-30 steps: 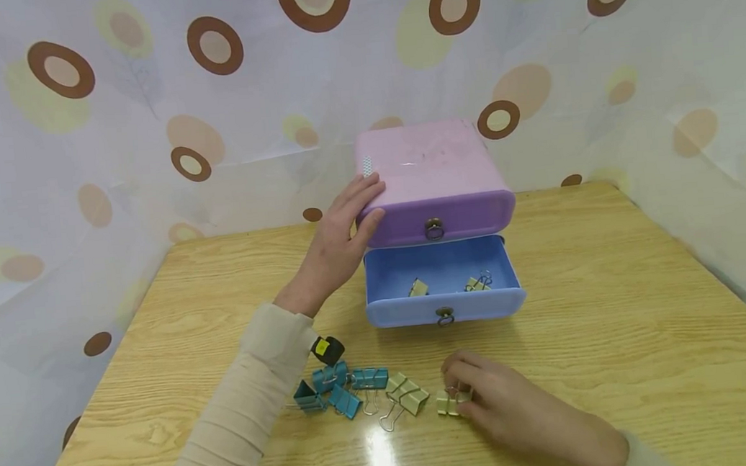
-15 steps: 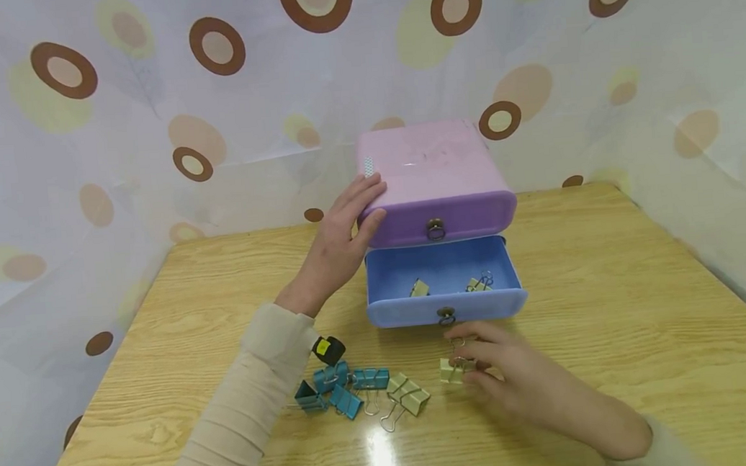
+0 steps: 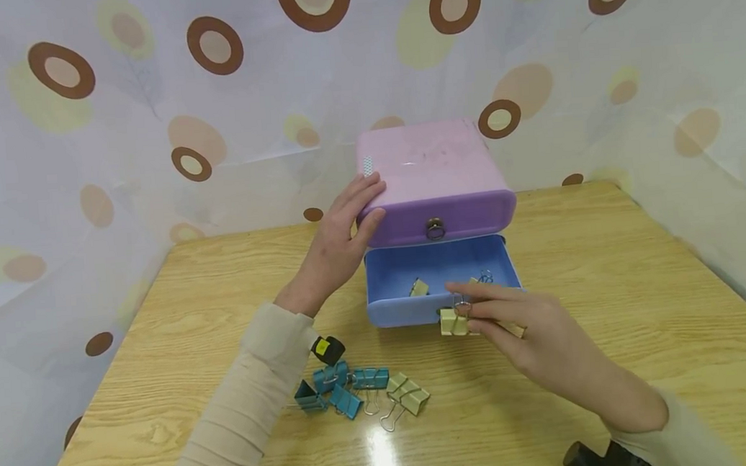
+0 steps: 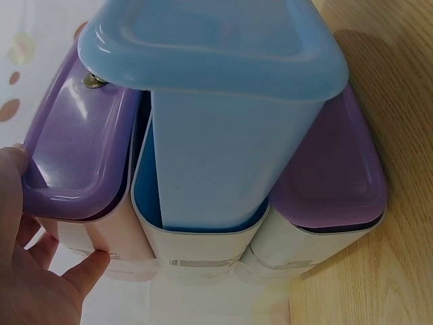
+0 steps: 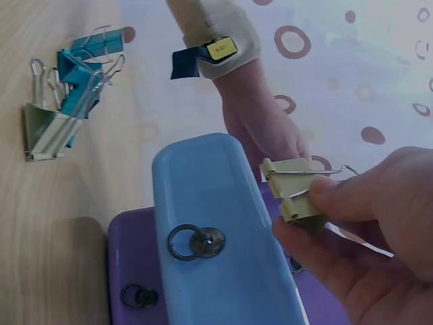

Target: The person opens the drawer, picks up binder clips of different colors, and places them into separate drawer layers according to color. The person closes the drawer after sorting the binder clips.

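A spotted curtain closes in the wooden worktop [image 3: 612, 303], where the little drawer unit [image 3: 429, 160] stands at the back with its blue drawer [image 3: 441, 279] pulled out. What has just changed, as I watch it: my right hand [image 3: 536, 337] has left the row of clips near the front edge, where it was closing on a pale green binder clip [image 3: 452, 323] a second ago, and has carried that clip up and forward, so it now hangs in the air right at the drawer's front lip, pinched by its wire handles between thumb and fingertips. I judge that the clip is lifted clear of the worktop but not yet over the open tray, where two pale clips [image 3: 448, 285] already lie. My left hand [image 3: 341, 239] has not moved; it rests with straight fingers against the unit's left corner, steadying it. The head view alone shows the leftover teal and green clips [image 3: 358, 394] on the worktop. The right wrist view gives what it cannot: the pinch itself, and the drawer's ring pull [image 5: 196, 242] just beside the clip. The left wrist view shows only the unit's underside and my palm against it.
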A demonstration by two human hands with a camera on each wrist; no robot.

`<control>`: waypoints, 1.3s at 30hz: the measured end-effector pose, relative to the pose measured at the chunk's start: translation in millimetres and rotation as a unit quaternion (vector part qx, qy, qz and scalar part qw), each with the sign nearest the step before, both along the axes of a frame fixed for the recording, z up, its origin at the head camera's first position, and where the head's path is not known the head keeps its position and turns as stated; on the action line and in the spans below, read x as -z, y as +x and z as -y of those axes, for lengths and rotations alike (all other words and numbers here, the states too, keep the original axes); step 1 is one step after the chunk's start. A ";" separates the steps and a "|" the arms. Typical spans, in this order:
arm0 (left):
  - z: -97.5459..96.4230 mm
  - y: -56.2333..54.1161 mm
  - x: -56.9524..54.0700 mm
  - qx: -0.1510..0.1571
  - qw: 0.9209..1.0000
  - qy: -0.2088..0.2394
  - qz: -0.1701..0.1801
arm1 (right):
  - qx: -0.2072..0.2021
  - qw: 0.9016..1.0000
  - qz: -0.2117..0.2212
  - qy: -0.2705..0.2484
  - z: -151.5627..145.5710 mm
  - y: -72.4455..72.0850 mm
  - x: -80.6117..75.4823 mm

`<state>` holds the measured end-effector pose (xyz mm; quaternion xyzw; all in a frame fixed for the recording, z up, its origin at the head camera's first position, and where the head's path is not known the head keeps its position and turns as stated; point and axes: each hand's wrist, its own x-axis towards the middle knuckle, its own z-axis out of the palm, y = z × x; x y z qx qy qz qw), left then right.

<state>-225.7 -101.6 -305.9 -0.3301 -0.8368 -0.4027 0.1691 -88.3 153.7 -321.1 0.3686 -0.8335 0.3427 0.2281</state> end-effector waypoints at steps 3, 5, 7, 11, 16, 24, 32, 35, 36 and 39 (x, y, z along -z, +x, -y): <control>0.1 0.5 0.0 0.000 1.000 0.002 0.002 | 0.009 1.000 0.013 -0.026 -0.5 -4.7 -5.4; -0.3 1.1 -0.1 0.000 1.000 0.002 0.002 | 0.019 0.999 0.016 -0.029 -1.4 -8.2 -7.6; -0.5 1.5 -0.4 0.001 1.000 0.003 0.002 | 0.031 0.999 0.017 -0.029 -2.0 -11.5 -8.7; -0.9 1.8 -0.6 -0.001 1.000 0.001 0.002 | 0.048 0.997 0.038 -0.037 -3.1 -16.1 -9.8; -0.6 0.9 -0.5 -0.002 1.000 0.000 0.000 | 0.051 0.995 0.055 -0.059 -4.4 -23.1 -10.9; -0.6 0.9 -0.2 -0.002 1.000 0.002 -0.001 | 0.092 0.991 0.074 -0.064 -5.2 -34.0 -8.7; -0.2 0.1 0.3 -0.001 1.000 0.003 -0.005 | 0.133 0.987 0.081 -0.034 -6.9 -42.9 0.1; -0.2 -0.4 0.2 0.001 1.000 0.004 -0.006 | 0.143 0.986 0.083 -0.010 -8.2 -45.1 3.2; -0.2 -0.6 0.2 0.001 1.000 0.004 -0.006 | 0.144 0.986 0.083 -0.003 -8.6 -45.8 4.1; -0.1 -0.9 0.3 -0.001 1.000 0.004 -0.005 | 0.143 0.985 0.092 0.015 -9.2 -47.3 5.5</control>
